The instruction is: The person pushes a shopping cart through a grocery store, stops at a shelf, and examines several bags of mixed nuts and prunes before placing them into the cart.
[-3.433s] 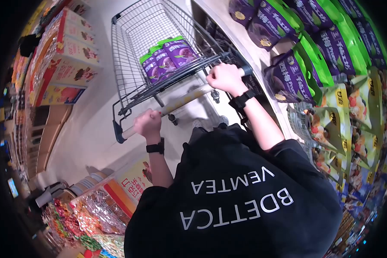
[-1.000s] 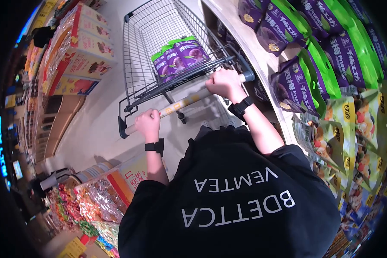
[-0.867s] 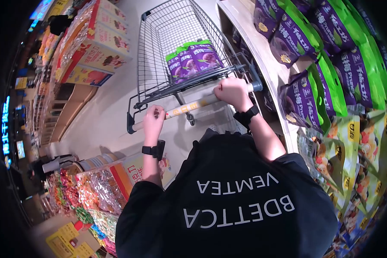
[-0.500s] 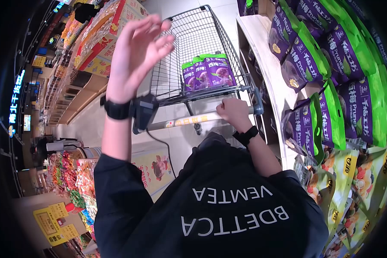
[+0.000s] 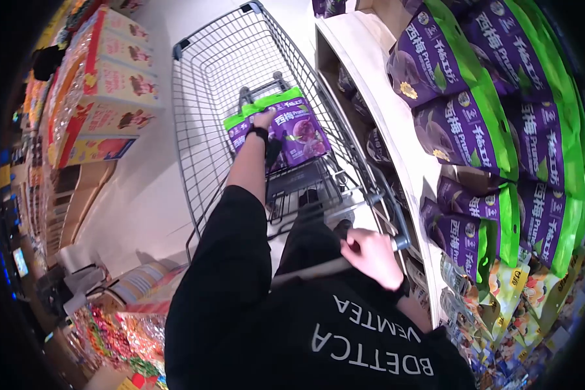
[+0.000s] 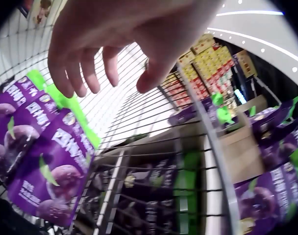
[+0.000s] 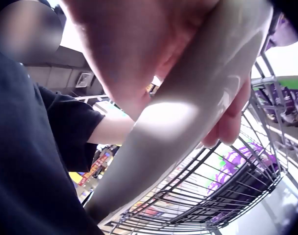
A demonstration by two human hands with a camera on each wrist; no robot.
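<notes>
Several purple prune bags with green tops (image 5: pixel 299 135) stand side by side in the wire shopping cart (image 5: pixel 205 97). My left hand (image 5: pixel 264 119) reaches down over them, partly covering one bag. In the left wrist view the hand (image 6: pixel 124 41) hangs above and beside the bags (image 6: pixel 56 169), fingers apart and loosely bent, holding nothing. My right hand (image 5: pixel 375 258) grips the cart's handle (image 5: pixel 312 269) near its right end; in the right wrist view the hand (image 7: pixel 132 46) has its fingers round the pale bar (image 7: pixel 173 112).
A shelf (image 5: pixel 364 52) on the right holds more prune bags (image 5: pixel 465 130), with yellow-green snack bags (image 5: pixel 510 292) lower down. On the left stand stacked boxes (image 5: pixel 110 84). Wrapped sweets (image 5: pixel 114 335) lie at the lower left. Pale floor (image 5: pixel 136 208) shows left of the cart.
My left hand has left the handle, lifted, and come down into the cart over the bags. The right hand has stayed on the handle, which now lies closer to my body.
</notes>
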